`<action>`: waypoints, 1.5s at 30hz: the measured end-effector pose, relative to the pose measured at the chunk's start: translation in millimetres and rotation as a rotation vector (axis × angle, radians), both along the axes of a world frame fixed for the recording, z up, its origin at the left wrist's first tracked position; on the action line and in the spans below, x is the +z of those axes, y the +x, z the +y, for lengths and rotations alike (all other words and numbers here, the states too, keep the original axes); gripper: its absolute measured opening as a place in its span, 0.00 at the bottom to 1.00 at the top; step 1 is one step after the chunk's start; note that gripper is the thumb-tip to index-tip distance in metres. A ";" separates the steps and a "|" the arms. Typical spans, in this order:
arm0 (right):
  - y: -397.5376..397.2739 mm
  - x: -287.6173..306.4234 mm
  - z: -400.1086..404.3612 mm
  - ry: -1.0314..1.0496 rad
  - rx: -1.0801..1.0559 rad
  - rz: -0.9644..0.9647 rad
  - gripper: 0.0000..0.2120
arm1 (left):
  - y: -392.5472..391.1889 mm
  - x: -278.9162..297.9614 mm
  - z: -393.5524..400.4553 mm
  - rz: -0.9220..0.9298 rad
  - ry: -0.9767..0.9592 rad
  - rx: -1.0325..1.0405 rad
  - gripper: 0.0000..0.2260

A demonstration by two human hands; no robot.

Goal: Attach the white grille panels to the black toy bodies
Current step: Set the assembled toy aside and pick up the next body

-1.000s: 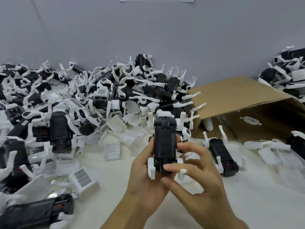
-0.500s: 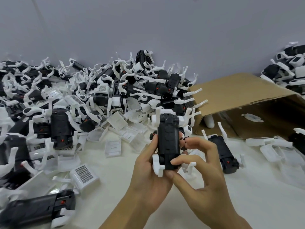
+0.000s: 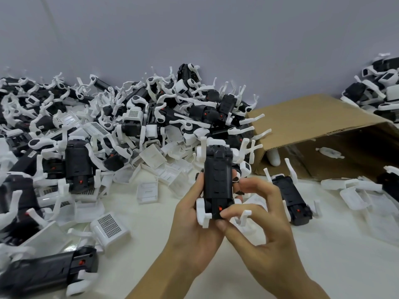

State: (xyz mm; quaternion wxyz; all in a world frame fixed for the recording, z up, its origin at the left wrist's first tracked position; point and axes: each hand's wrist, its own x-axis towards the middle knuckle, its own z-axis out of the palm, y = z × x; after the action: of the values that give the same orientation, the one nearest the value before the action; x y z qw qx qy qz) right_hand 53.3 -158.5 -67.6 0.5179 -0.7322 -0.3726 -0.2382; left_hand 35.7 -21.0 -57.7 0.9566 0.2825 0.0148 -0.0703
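- While we hold one black toy body (image 3: 218,180) upright above the tabletop (image 3: 323,244), the left hand (image 3: 194,229) wraps it from the left side and underneath, its grip closed on the body; the right hand (image 3: 257,229) pinches the lower end with thumb and forefinger, beside the small red tab (image 3: 220,208).
- We see no white grille panel on the face turned toward us; whether one sits on the far side, we cannot tell.
- Loose grille panels lie on the tabletop to the left; the nearest meshed panel (image 3: 110,228) rests well apart from the hands.
- Further bodies wait in the heap (image 3: 129,126) behind; one lies just right of the hands (image 3: 291,201), before the cardboard box (image 3: 313,130).
- Risks, in our judgement: the white legs (image 3: 203,212) project from the corners and may snag a finger or snap under a tightened hold; pressing a panel on askew may bend its clips; letting go with the right hand to fetch a panel leaves the body on one hand, where it may tip.
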 end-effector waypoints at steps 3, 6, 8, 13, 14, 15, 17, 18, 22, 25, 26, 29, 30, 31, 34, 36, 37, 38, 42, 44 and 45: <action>-0.4 0.5 0.4 -0.001 -0.002 0.022 0.12 | 0.4 0.9 1.6 0.004 0.002 -0.002 0.24; -1.5 0.6 1.8 0.005 -0.025 0.035 0.09 | 0.6 0.8 3.1 -0.007 -0.017 -0.009 0.25; -2.4 1.0 2.4 0.010 -0.028 0.045 0.10 | 0.5 0.6 3.3 -0.013 -0.014 -0.004 0.25; -3.9 2.8 0.9 -0.008 0.035 0.121 0.11 | -0.1 -0.8 2.5 -0.002 0.045 0.029 0.22; -3.8 2.6 0.4 -0.013 0.051 0.154 0.10 | -0.3 -1.0 2.5 -0.006 0.051 0.032 0.21; -3.9 2.2 -0.1 -0.023 0.055 0.177 0.10 | -0.6 -0.9 2.4 -0.009 0.054 0.032 0.21; -4.1 1.3 -0.9 -0.046 0.048 0.187 0.11 | -0.7 -0.2 1.7 -0.005 0.049 0.027 0.22; -4.2 0.9 -1.2 -0.053 0.048 0.181 0.11 | -0.6 0.1 1.6 0.000 0.043 0.026 0.22; -4.6 -0.4 -1.1 -0.048 0.045 0.152 0.11 | -0.4 -0.3 1.2 0.015 0.014 0.013 0.24; -3.9 -1.1 -0.5 -0.026 0.034 0.150 0.10 | -1.0 0.2 1.0 0.018 0.002 -0.002 0.24; -3.6 -1.0 -0.5 -0.016 0.034 0.151 0.10 | -1.0 0.5 0.9 0.019 -0.012 -0.009 0.24; -2.4 0.0 0.0 -0.001 0.017 0.126 0.10 | -0.7 0.7 1.2 0.012 -0.043 -0.017 0.24; -2.1 -0.1 0.2 -0.003 0.006 0.113 0.10 | -0.4 0.5 1.4 0.008 -0.042 -0.018 0.24; -1.9 -0.2 0.5 -0.004 -0.002 0.102 0.10 | -0.2 0.2 1.1 0.006 -0.043 -0.021 0.24; -2.4 -0.1 0.9 -0.017 0.002 0.066 0.12 | 0.3 -1.0 0.9 0.013 -0.052 -0.025 0.24; -2.7 -0.4 1.2 -0.043 -0.006 0.036 0.14 | 1.1 -2.5 1.1 0.023 -0.054 -0.017 0.24; -2.7 -0.2 1.2 -0.048 -0.013 0.028 0.14 | 1.3 -2.7 1.0 0.026 -0.059 -0.013 0.24; -2.6 0.0 1.2 -0.046 -0.019 0.025 0.15 | 1.7 -2.4 0.8 0.029 -0.065 -0.009 0.24; -0.1 -1.5 -0.2 -0.018 -0.026 0.087 0.18 | 1.6 -1.0 1.2 0.044 -0.041 0.054 0.22; 0.2 -1.0 -0.2 0.015 -0.021 0.161 0.22 | 1.6 -1.2 2.0 0.051 -0.022 0.106 0.20; 0.3 -1.2 -0.1 0.026 -0.021 0.170 0.22 | 1.7 -1.2 2.6 0.052 -0.027 0.123 0.20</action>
State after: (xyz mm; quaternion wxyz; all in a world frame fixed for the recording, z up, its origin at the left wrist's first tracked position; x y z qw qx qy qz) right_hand 53.6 -158.5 -68.8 0.5546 -0.7469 -0.3164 -0.1854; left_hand 37.4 -18.5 -58.9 0.9621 0.2661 0.0560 -0.0187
